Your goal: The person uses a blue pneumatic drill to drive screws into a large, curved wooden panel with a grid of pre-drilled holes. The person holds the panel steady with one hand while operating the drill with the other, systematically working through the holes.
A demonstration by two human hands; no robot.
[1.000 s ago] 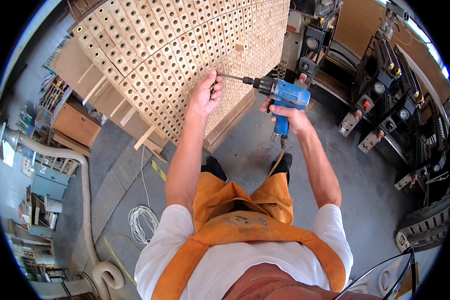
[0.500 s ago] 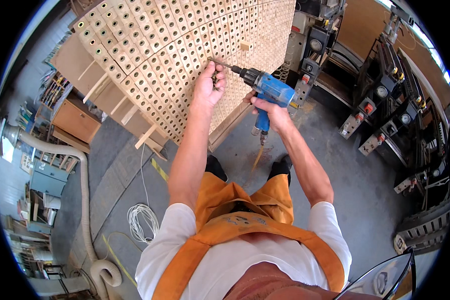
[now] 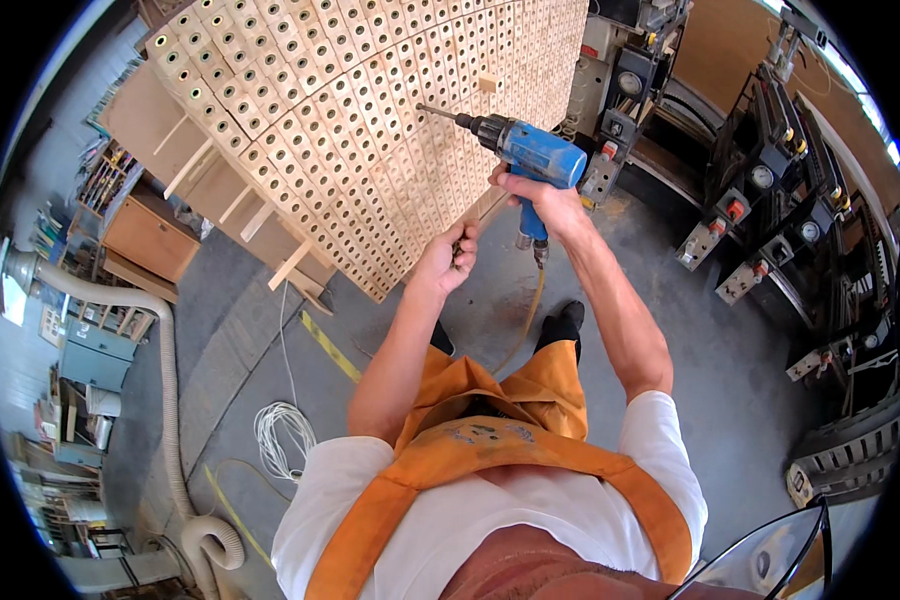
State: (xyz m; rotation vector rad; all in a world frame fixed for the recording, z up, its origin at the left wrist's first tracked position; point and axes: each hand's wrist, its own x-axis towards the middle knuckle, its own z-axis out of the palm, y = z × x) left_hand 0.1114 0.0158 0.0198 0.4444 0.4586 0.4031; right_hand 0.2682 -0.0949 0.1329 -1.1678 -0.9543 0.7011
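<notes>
My right hand point(image 3: 548, 205) is wrapped round the grip of a blue air drill point(image 3: 540, 155) with a black chuck. The drill's long, thin driver bit point(image 3: 438, 112) points left, its tip at the face of a wooden block panel point(image 3: 300, 128). Rows of round holes cover this panel, many with metal rings in them. Lower down, close to the panel's lower edge, my left hand point(image 3: 450, 262) is closed with curled fingers. Small dark metal pieces show in its palm; their exact kind is too small to make out.
A yellow air hose point(image 3: 532, 315) hangs from the drill to the floor. Wooden sticks point(image 3: 290, 264) jut from the panel's left side. Machines with gauges point(image 3: 760, 178) stand on the right. Coiled white cable point(image 3: 283, 440) and a ribbed duct point(image 3: 170, 390) lie on the left.
My left hand has left the bit's tip and come down toward me. The drill has shifted slightly up and left in my right hand.
</notes>
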